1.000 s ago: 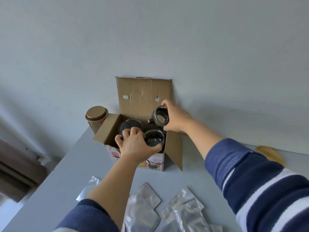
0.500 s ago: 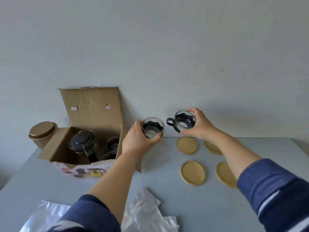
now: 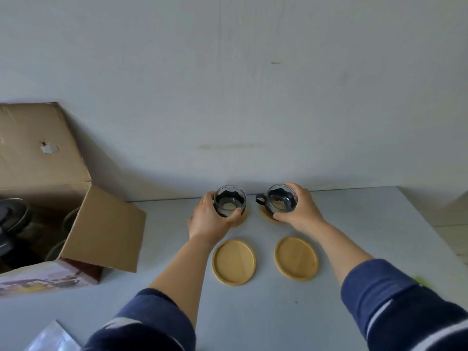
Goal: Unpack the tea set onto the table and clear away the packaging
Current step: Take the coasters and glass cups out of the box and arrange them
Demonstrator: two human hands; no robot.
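My left hand (image 3: 207, 220) grips a glass cup with a black holder (image 3: 229, 204) over the far left wooden coaster (image 3: 241, 219), mostly hidden beneath it. My right hand (image 3: 300, 214) grips a second glass cup (image 3: 281, 201), its black handle pointing left, over the far right coaster (image 3: 267, 214). Whether the cups touch the coasters I cannot tell. Two bare wooden coasters (image 3: 233, 262) (image 3: 296, 258) lie nearer me. The open cardboard box (image 3: 106, 229) sits at the left with a dark teapot lid (image 3: 11, 216) and more glassware (image 3: 71, 219) inside.
The grey table (image 3: 367, 224) meets a plain wall at the back; its right edge runs diagonally past my right arm. A silvery plastic bag (image 3: 53, 338) lies at the near left corner. The box's open flap (image 3: 38, 145) leans against the wall.
Both hands carried the cups from the box rightward and down onto the two far coasters. My view swung right, so the box now sits at the left edge.
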